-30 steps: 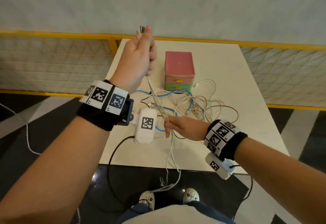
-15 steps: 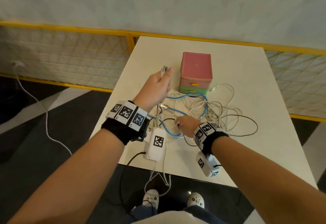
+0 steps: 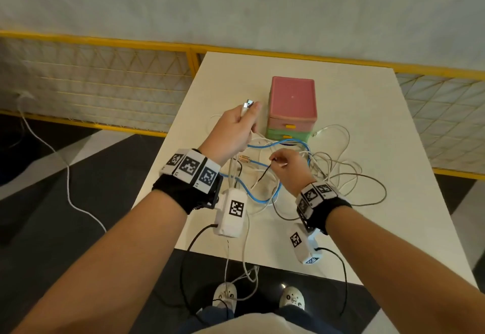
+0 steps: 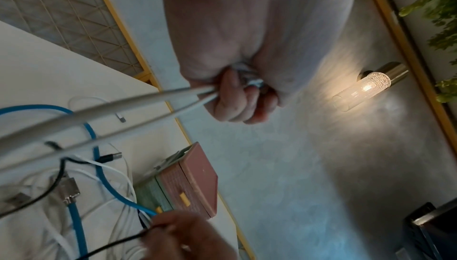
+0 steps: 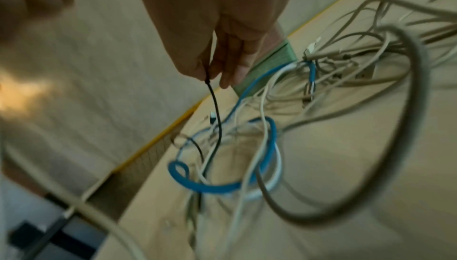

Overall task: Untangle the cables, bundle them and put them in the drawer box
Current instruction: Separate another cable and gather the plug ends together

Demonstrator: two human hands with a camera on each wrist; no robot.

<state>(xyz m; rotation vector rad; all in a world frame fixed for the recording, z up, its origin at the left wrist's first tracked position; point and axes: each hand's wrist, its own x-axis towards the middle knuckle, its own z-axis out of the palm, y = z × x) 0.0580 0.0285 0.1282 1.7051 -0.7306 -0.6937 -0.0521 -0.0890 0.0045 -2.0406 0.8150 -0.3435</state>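
Head view, item one: I am seeing the left hand [image 3: 233, 130] raised above the white table [image 3: 367, 123], fingers curled tight round a white cable [image 3: 245, 231] whose metal USB plug [image 3: 247, 103] is poking out past the thumb. From the fist the cable is running down past the wrist camera and hanging off the near table edge toward the floor.

Item two: the right hand [image 3: 288, 165] is hovering over the tangle, thumb and fingertips pinching a thin black cable [image 3: 262, 176]. The right wrist view is confirming this, the black cable [image 5: 215, 107] dropping from the fingertips [image 5: 227, 74] into the pile.

Item three: a blue cable [image 3: 265, 147] is looping through the heap, one stretch passing just in front of the drawer box [image 3: 292, 110], another curving near the left wrist. A metal connector [image 3: 244, 159] is lying between the two hands.

Item four: grey and white cables [image 3: 349, 176] are sprawling in wide loops on the table to the right of the right hand, still knotted together.

Item five: the drawer box, pink on top and green below with yellow handles, is standing on the table beyond the tangle. Both drawers are looking closed in the head view.

Left wrist view: the white cable [image 4: 111, 111] is leaving the fist as two blurred strands.
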